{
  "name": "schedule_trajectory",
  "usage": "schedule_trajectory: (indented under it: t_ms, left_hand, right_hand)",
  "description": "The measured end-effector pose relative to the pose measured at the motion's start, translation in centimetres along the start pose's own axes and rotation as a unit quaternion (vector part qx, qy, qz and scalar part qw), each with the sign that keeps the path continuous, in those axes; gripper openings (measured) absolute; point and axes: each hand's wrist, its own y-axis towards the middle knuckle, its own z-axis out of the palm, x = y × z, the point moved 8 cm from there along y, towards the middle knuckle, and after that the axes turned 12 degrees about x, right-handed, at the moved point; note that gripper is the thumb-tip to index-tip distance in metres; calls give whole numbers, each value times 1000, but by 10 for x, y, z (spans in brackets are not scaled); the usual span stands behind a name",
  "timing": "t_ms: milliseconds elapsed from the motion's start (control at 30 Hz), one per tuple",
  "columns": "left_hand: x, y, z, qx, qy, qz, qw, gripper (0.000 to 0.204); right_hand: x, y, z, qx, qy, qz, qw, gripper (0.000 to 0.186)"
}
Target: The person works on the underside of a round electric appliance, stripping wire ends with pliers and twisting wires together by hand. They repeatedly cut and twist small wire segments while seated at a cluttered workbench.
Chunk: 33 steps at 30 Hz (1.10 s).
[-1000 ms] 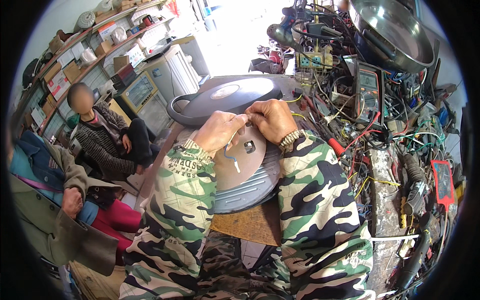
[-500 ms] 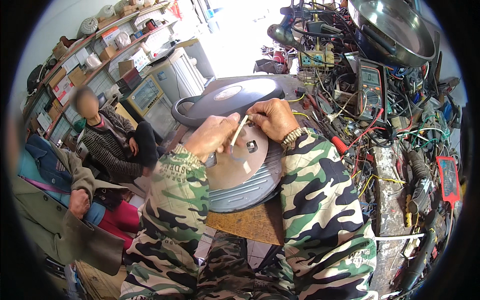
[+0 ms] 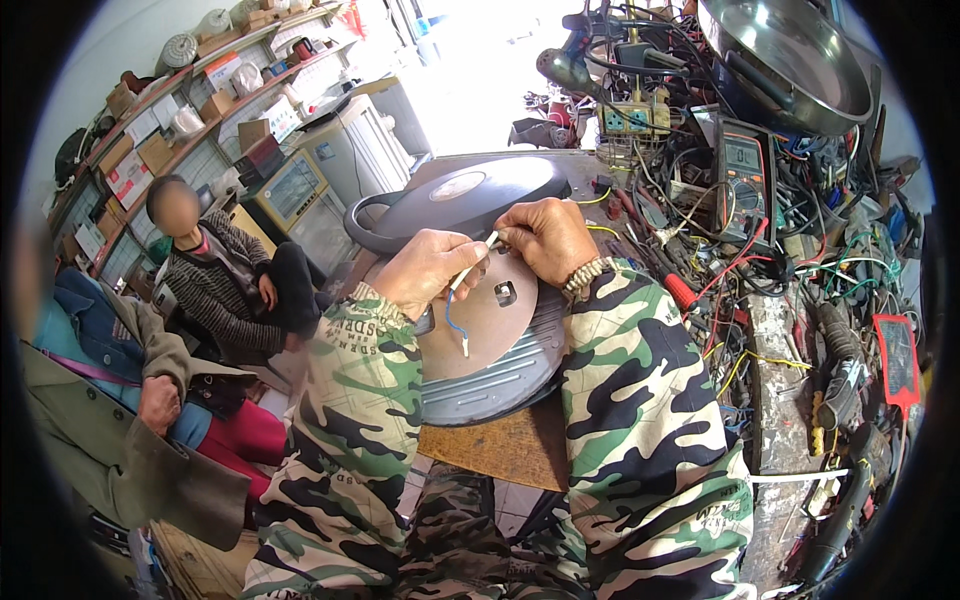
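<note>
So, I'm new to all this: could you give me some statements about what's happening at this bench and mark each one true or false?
1. The left hand holds a thin white tube. True.

2. A red wire hangs below that tube. False: the hanging wire is blue, with a pale tip.

3. The right hand is far from the left hand. False: their fingertips are close together.

4. A dark round cover lies beyond the tan plate. True.

5. The meter sits to the left of both hands. False: the meter is to their right, among tangled cables.

6. The person's sleeves are camouflage patterned. True.
</note>
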Motion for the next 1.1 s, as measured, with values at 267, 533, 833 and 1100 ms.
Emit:
schedule_trajectory:
  t_ms: [267, 533, 833, 1100]
  left_hand:
    - [-3, -14, 7, -27, 62, -21, 997, 35]
    - [-3, -19, 7, 14, 18, -7, 1000, 35]
    - [4, -43, 5, -56, 2, 0, 998, 31]
    - [6, -45, 2, -89, -51, 14, 995, 29]
  right_hand:
    - [0, -2, -2, 1, -7, 1, 1000, 13]
    - [4, -1, 1, 6, 4, -7, 1000, 15]
    - [-4, 4, 6, 15, 66, 16, 998, 18]
    - [77, -8, 7, 16, -241, -156, 958, 27]
